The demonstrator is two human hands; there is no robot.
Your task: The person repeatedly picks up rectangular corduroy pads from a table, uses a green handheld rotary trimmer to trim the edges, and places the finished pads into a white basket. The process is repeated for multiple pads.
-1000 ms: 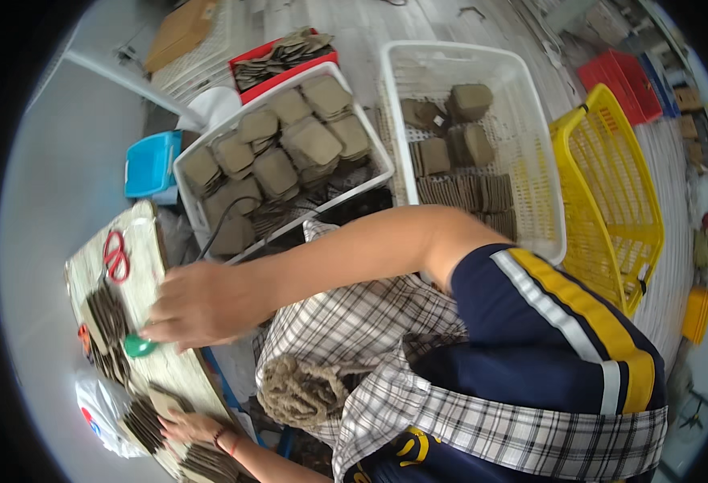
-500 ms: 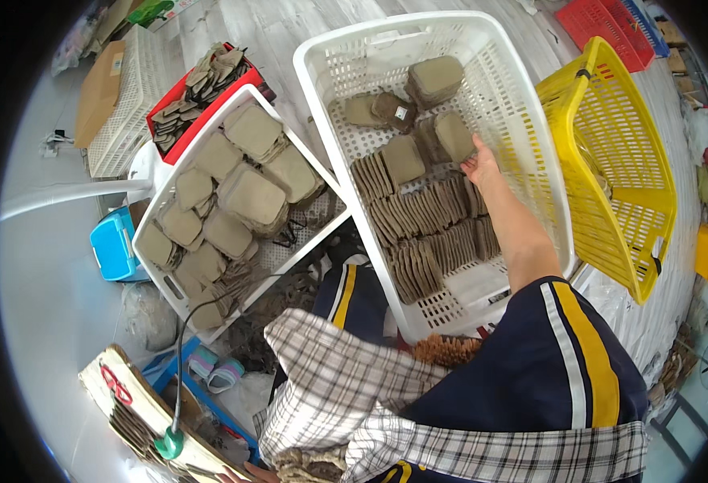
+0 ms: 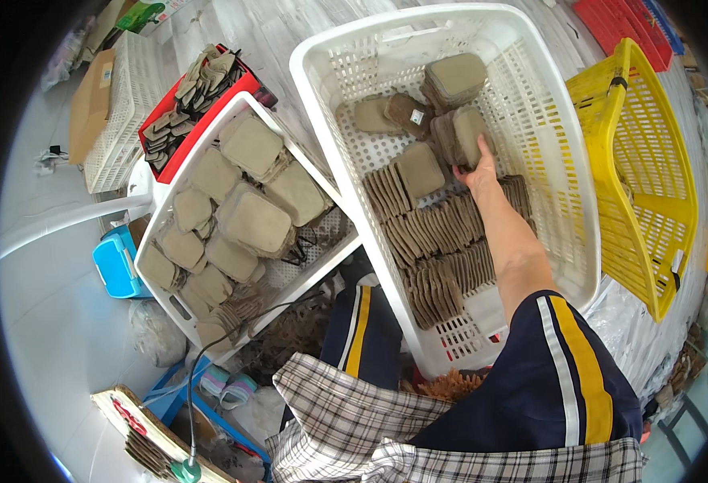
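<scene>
Pale floorboards [image 3: 277, 36] lie beyond the fingers, and a large white basket [image 3: 547, 149] surrounds them. Right of the fingers, past the basket wall, stands a yellow basket [image 3: 607, 133]; well to their left, a white tray [image 3: 309, 161] carries heaps of the same kind of brown pads.

The right hand [image 3: 478, 169] reaches down into the white basket at a small stack of pads [image 3: 468, 133]. Its fingers are part open, spread to about the stack's thickness: fingertips rest against the outer face, and the thumb shows at the near left, by the lower edge. How hard they squeeze I cannot tell. The left hand is out of view, so I cannot tell what it holds.

Handled well, I judge, such a stack needs the thumb and fingertips pressing on opposite outer faces, low and evenly, so that the middle layers do not slip or fan out. The wrist should keep clear of the row of upright pads [image 3: 438, 229] on the near side of the fingers, since a brush could topple them.

The stack sits directly under the fingertips, just short of another stack [image 3: 456, 76] and right of a pad lying face up [image 3: 421, 169]. Its layers run left to right, that being the stack's own line; the outer pad's flat face turns up and rightward, and that pad's longer side runs from far to near, its near end angled slightly right.
</scene>
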